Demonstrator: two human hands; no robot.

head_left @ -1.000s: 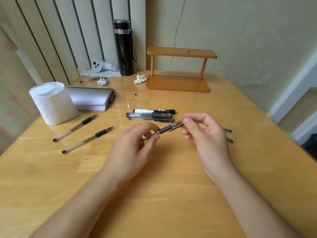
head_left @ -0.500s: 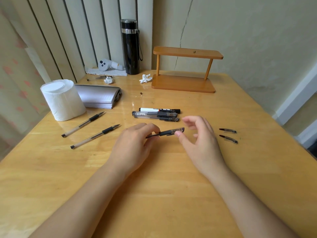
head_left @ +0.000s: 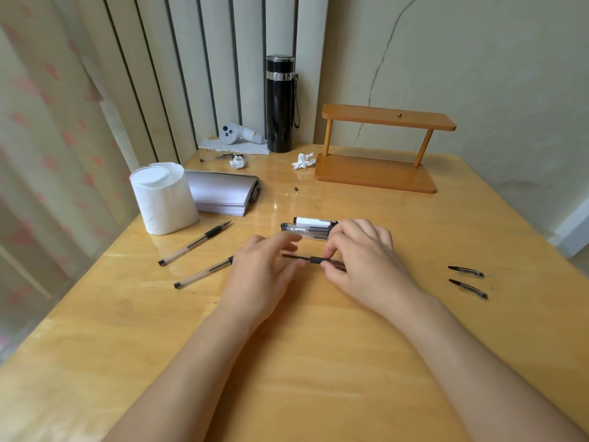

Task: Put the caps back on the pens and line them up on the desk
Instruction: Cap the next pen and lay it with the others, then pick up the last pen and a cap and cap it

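Note:
My left hand (head_left: 261, 272) and my right hand (head_left: 360, 256) both grip one capped gel pen (head_left: 314, 260), held level just above the desk (head_left: 318, 362). Right behind it lie a white marker (head_left: 314, 221) and capped clear pens (head_left: 302, 231) side by side, partly hidden by my right hand. Two uncapped pens lie at the left: one (head_left: 194, 243) further back, one (head_left: 204, 272) nearer, its tip end hidden by my left hand. Two loose caps (head_left: 467, 271) (head_left: 469, 289) rest at the right.
A toilet roll (head_left: 162, 199) and a grey notebook (head_left: 223, 194) sit at the back left. A black flask (head_left: 280, 103), a white device (head_left: 237, 135), crumpled paper (head_left: 304, 161) and a wooden stand (head_left: 379, 148) line the far edge.
The cap went onto the held pen. Both hands then carried the pen forward and lower, toward the row of capped pens, and my right hand closed on its capped end again.

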